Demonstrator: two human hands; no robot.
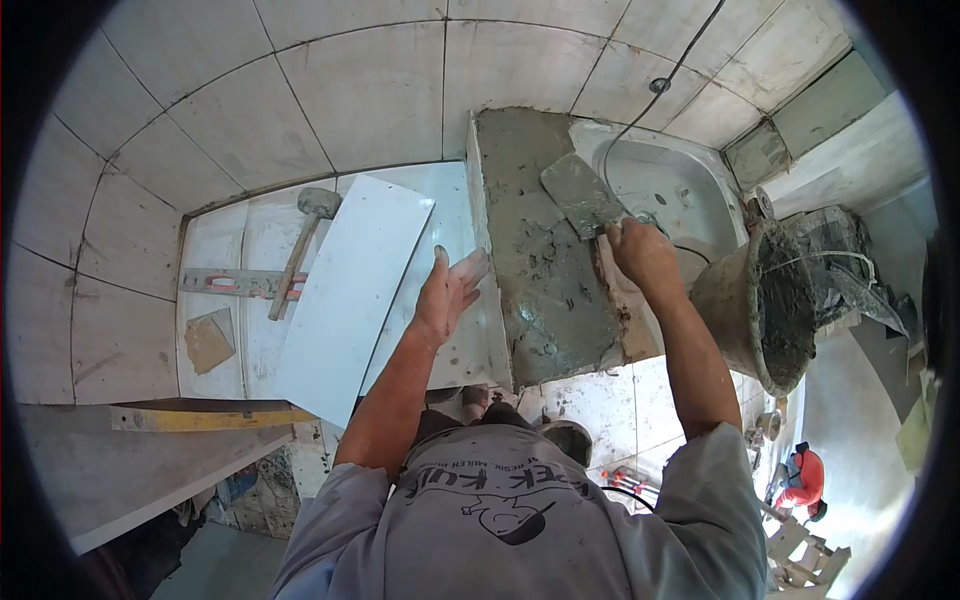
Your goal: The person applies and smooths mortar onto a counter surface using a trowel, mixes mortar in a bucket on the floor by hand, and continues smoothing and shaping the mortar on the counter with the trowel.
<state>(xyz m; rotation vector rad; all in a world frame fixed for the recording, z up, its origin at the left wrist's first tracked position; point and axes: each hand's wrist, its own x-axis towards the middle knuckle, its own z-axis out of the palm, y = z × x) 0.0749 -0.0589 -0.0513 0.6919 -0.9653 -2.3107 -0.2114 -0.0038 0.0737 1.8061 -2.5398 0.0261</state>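
My right hand (645, 255) is wrapped round the handle of a trowel (578, 195), whose mortar-covered blade lies over the right edge of a bed of wet grey mortar (540, 290). The mortar covers the top of a raised ledge, smooth in places and pitted in others. My left hand (448, 292) is held with fingers stretched out, near the ledge's left edge and holding nothing. Left of it a large white tile (355, 280) lies at a slant on the white tiled surface.
A rubber mallet (318, 205) lies across a spirit level (230, 283), near a broken tile piece (209, 340). At right are a white basin (680, 190) and a bucket of mortar (770, 300). A cable (650, 105) hangs into the basin. Another person (803, 478) is at lower right.
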